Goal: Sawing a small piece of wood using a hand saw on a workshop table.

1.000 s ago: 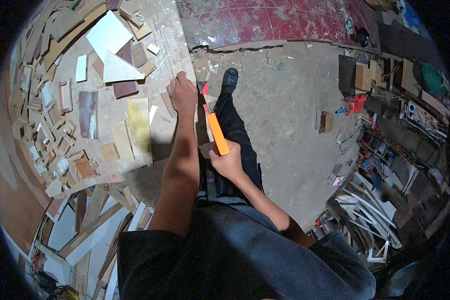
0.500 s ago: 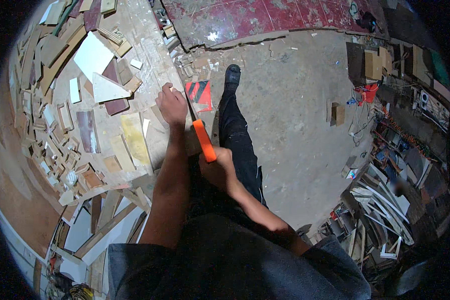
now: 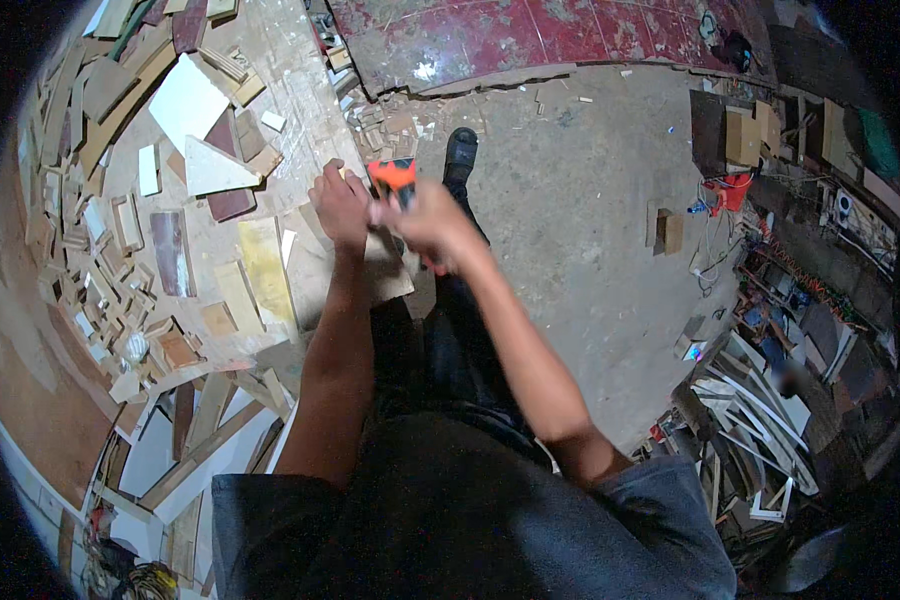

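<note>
At the right edge of the wooden workbench (image 3: 305, 150), my left hand (image 3: 342, 205) presses down with curled fingers. What lies under those fingers is mostly hidden. Close beside it, my right hand (image 3: 432, 225) is wrapped round the handle of an orange-handled saw (image 3: 394, 174), smeared by motion. The saw's dark narrow blade, visible earlier, is hidden now. Left of my hands lie a white triangular board (image 3: 220, 170), a white square board (image 3: 186, 100) and a yellow-stained plank (image 3: 262, 265).
Several wood offcuts (image 3: 100, 290) crowd the bench's left side. My shoe (image 3: 461, 152) stands on the concrete floor (image 3: 580, 200), below a raised red floor (image 3: 510, 40). Cardboard boxes (image 3: 742, 137), a cable and a heap of white strips (image 3: 745, 415) lie at the right.
My right hand has moved forward with the saw, from near my lap up beside my left hand. My left hand stays almost in place at the bench edge.
</note>
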`<state>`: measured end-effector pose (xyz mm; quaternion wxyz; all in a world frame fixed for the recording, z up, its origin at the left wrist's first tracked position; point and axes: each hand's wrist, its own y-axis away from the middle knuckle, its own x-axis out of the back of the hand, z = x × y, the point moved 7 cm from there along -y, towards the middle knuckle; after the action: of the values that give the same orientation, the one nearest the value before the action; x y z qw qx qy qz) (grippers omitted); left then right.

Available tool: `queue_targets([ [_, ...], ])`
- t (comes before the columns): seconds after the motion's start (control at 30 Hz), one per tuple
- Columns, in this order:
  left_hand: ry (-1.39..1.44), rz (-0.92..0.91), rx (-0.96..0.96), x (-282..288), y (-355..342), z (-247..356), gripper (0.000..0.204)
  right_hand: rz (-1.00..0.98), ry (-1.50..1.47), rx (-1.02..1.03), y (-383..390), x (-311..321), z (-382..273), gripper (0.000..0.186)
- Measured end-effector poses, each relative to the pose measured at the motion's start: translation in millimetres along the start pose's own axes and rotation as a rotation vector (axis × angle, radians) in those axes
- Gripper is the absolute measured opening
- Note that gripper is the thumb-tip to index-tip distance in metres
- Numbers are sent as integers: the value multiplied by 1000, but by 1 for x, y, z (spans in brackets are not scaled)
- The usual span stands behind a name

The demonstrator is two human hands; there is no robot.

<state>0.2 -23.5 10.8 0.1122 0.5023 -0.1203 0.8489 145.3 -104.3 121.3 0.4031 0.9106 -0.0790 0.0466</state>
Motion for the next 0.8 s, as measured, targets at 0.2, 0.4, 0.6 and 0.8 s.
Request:
queue_targets([
  [0.2, -9, -48, -6, 1, -4, 16, 26, -314, 38, -40, -112, 8, -33, 62],
  [0.4, -10, -41, 27, 3, 0, -1, 24, -85, -30, 55, -70, -8, -27, 37],
  [0.6, 0, 23, 48, 6, -2, 4, 23, 367, -124, 368, 68, -10, 37, 34],
  [0.8, 61, -6, 58, -2, -3, 4, 23, 586, 32, 497, 121, -31, 61, 15],
])
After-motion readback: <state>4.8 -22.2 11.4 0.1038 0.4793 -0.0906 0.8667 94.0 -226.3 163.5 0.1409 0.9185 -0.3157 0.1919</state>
